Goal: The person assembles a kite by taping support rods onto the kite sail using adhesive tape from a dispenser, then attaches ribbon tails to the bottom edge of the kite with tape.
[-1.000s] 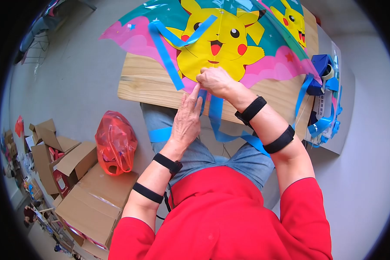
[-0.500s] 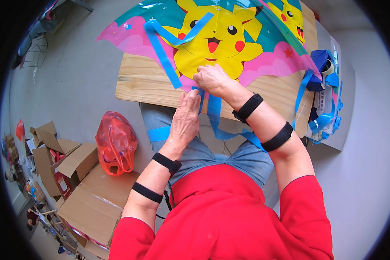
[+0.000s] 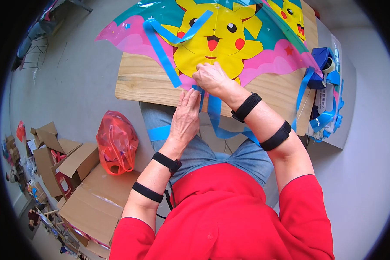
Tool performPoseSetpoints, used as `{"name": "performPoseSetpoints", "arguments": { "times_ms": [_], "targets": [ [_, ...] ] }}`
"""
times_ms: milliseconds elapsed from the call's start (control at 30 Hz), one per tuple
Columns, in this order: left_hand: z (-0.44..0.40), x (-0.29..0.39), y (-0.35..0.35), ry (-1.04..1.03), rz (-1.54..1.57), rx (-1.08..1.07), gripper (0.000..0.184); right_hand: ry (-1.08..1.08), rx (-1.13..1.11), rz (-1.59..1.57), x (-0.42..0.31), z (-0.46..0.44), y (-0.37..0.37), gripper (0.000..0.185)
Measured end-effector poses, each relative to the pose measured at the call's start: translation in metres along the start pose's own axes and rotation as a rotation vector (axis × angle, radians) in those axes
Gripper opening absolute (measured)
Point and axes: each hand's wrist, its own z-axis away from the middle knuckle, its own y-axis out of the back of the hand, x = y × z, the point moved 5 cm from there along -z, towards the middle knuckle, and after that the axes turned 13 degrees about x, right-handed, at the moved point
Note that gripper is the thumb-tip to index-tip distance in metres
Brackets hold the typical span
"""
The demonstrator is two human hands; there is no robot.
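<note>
A kite (image 3: 229, 50) printed with a yellow cartoon figure on teal and pink lies spread over the wooden table. My right hand (image 3: 213, 81) rests on its lower middle, fingers curled together; whatever they pinch is hidden beneath them. At the table's near edge, my left hand (image 3: 186, 115) lies with fingers stretched out, touching a short piece of blue ribbon. A folded blue ribbon (image 3: 160, 56) lies on the kite's left part. Another blue ribbon (image 3: 214, 112) hangs over the near edge below my right hand and trails across my lap.
The wooden table (image 3: 143, 78) has a blue tape dispenser (image 3: 320, 58) at its right, beside a box hung with blue ribbons (image 3: 323, 121). A red plastic bag (image 3: 116, 143) and cardboard boxes (image 3: 93, 201) are at the lower left. Blue ribbon crosses my left thigh.
Both hands keep practically the same place and pose. The kite and ribbons show no clear movement.
</note>
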Motion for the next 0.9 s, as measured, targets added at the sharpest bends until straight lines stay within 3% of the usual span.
{"name": "performPoseSetpoints", "arguments": {
  "times_ms": [667,900],
  "targets": [
    [-0.007,0.004,-0.004,-0.057,-0.171,-0.035,0.055,0.044,0.055,0.09,-0.007,0.005,0.0,0.017],
    [-0.009,0.005,-0.003,-0.084,-0.244,-0.056,0.051,-0.039,0.132,0.176,-0.005,-0.002,0.001,0.01]
  ]
}}
